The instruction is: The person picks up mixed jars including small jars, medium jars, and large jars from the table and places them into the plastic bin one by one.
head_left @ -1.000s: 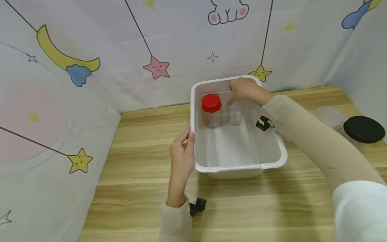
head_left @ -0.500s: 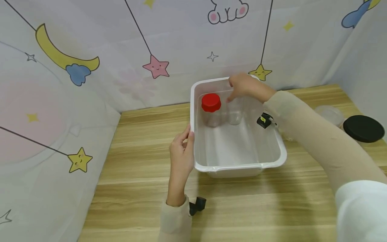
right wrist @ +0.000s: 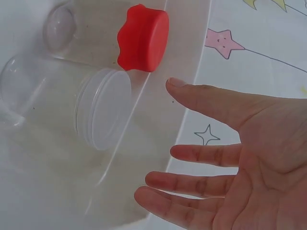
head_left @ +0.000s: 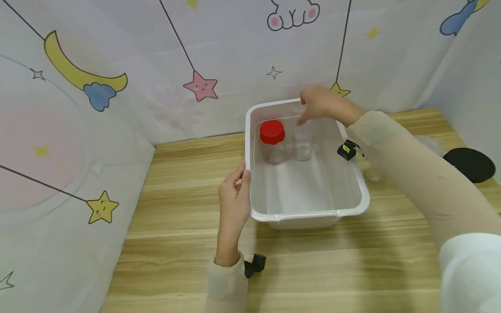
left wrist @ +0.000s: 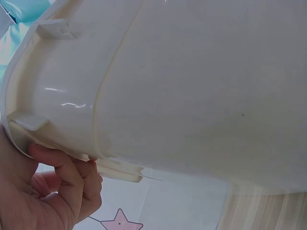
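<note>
A white plastic tub (head_left: pixel 305 216) stands on the table, and my left hand (head_left: pixel 234 202) grips its left rim; the left wrist view shows the fingers (left wrist: pixel 69 184) curled at that rim. Inside, toward the back, stand two jars side by side. One is see-through with a red scalloped lid (head_left: pixel 272 131); the other is a clear jar (right wrist: pixel 103 108) with a clear lid. Over the tub's back right corner is my right hand (head_left: pixel 322 103), fingers spread and holding nothing. Its thumb and fingertips are apart from the clear jar in the right wrist view.
Right of the tub, partly behind the right sleeve, are a black round lid (head_left: pixel 469 164) and a clear rounded container (head_left: pixel 429 143). Another small clear item (head_left: pixel 374 174) lies by the tub's right side. A patterned curtain (head_left: pixel 235 56) hangs at the table's back edge.
My right hand has moved up and to the right, away from the clear jar's top. My left hand and the tub have stayed in place.
</note>
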`<state>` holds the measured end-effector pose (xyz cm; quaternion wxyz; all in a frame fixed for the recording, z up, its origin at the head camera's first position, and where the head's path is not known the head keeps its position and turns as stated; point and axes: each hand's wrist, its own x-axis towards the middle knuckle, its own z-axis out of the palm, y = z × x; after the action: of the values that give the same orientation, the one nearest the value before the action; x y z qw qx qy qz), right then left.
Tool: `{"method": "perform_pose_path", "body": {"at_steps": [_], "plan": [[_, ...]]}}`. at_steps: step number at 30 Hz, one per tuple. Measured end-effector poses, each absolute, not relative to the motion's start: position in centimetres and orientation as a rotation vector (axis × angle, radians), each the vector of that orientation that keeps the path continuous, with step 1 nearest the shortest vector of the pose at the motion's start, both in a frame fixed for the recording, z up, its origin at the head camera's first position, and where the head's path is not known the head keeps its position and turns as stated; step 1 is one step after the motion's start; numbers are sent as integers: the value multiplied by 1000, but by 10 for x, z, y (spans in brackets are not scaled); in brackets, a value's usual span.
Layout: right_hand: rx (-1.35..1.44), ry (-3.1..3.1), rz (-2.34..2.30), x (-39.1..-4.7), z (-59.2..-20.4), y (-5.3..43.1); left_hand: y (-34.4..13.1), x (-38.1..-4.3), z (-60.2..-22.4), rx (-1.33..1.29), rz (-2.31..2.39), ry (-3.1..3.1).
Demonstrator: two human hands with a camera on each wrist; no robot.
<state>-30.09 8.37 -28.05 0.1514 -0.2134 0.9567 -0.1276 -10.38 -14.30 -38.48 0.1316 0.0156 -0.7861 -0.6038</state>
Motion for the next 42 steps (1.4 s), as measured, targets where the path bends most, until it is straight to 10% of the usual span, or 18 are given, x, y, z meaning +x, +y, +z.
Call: {"method": "perform_pose_path", "body": {"at_steps": [42], "plan": [[-604, 2819, -300, -286, -256, 148, -144, -103, -385, 50, -1730, -2304]]}}
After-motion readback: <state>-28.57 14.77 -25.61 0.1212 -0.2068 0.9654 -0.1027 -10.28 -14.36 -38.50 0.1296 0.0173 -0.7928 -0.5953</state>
